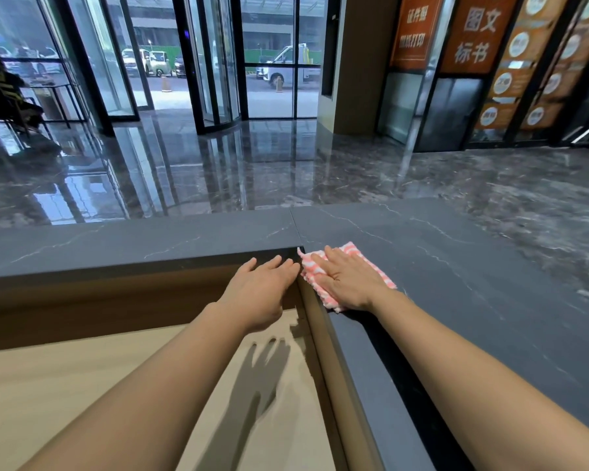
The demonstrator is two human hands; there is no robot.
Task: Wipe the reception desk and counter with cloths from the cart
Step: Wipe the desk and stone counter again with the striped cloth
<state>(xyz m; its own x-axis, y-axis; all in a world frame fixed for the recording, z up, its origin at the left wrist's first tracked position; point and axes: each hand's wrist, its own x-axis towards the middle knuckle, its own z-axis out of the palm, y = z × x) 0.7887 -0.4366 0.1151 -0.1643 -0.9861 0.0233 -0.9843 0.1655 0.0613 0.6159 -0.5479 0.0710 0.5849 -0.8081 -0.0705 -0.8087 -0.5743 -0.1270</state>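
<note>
Pink-striped cloth (371,263) lies under my flat right fingers (324,263) on the dark marble desk (473,277); left fingers (276,266) relaxed, wiping seemingly unfinished.

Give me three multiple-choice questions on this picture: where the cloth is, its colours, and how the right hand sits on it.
1. Where does the cloth lie?
A. on the beige lower desk
B. on the dark marble counter, near its inner corner
C. on the lobby floor
2. What colours is the cloth?
A. pink and white stripes
B. plain blue
C. green checks
3. How is the right hand on it?
A. bunching it in a fist
B. lifted clear of it
C. flat on it, fingers straight
Answers: 1 B, it sits on the dark top by the corner. 2 A, stripes show around the hand. 3 C, the palm covers it, fingers stretched out.
</note>
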